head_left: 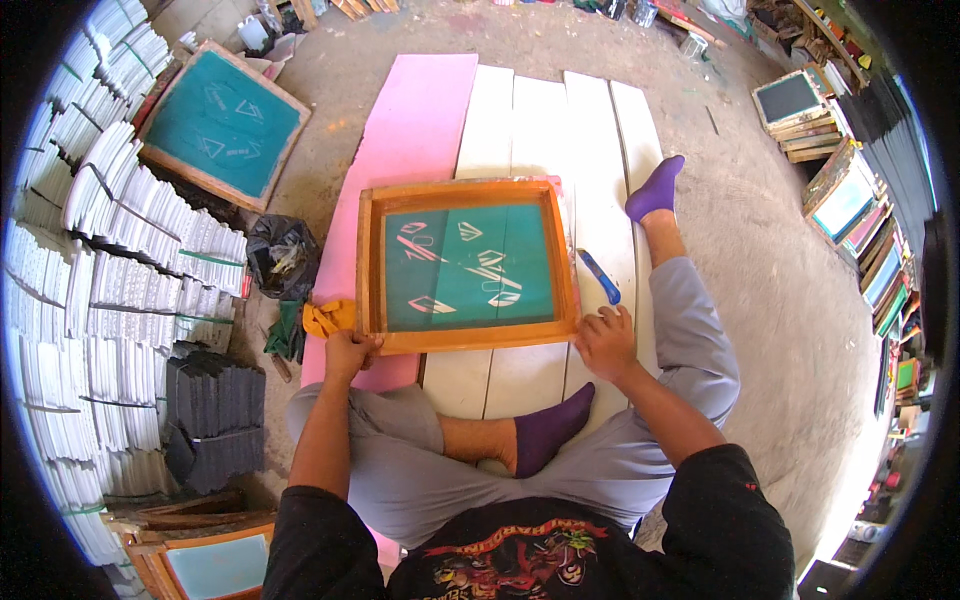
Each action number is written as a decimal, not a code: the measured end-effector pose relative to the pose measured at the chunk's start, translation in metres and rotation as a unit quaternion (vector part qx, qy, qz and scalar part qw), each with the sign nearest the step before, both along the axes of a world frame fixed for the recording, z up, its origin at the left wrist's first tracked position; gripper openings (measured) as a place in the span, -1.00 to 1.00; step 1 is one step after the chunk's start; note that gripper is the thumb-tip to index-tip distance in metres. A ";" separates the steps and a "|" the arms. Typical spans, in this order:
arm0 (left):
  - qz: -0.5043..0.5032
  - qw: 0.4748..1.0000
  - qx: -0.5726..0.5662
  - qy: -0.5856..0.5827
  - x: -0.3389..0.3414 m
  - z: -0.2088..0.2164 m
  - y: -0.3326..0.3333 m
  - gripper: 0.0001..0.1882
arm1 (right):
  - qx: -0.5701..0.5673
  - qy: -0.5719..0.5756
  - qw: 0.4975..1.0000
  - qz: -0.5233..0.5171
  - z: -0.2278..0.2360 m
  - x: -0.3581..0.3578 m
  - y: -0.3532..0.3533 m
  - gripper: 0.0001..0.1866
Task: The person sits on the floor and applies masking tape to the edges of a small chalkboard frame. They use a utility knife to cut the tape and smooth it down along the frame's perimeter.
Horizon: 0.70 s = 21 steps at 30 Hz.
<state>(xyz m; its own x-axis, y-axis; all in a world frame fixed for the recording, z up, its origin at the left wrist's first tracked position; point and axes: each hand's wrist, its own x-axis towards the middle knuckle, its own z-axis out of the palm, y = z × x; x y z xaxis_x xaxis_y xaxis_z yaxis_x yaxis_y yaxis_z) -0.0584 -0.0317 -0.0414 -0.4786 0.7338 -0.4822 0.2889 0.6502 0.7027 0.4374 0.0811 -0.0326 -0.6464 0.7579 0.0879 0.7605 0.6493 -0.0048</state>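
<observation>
A screen printing frame with a wooden border and a green mesh lies in front of me on a bench of white and pink boards. Pale angular shapes show on its mesh. My left hand is closed on the frame's near left corner, thumb along the edge. At the near right corner, my right hand has its fingers curled against the wood. A blue utility knife rests on the white boards just beyond my right hand. An orange-yellow cloth lies beside the left hand.
Tied white stacks and a black stack line the left. A black plastic bag sits by the bench. Another green-mesh frame leans at far left; more frames stand at right. My legs flank the near bench.
</observation>
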 end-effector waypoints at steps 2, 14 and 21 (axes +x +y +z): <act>0.002 1.000 0.004 -0.001 0.001 0.001 0.000 -0.67 | -0.058 -0.001 0.994 -0.095 0.005 -0.002 0.030 -0.64; -0.004 1.000 0.009 0.013 0.003 0.010 0.000 -0.67 | -0.207 0.008 0.929 -0.308 -0.035 0.017 0.134 -0.60; 0.006 1.000 -0.007 0.013 -0.003 0.005 -0.005 -0.70 | -0.185 0.170 0.918 -0.306 0.054 -0.011 0.053 -0.66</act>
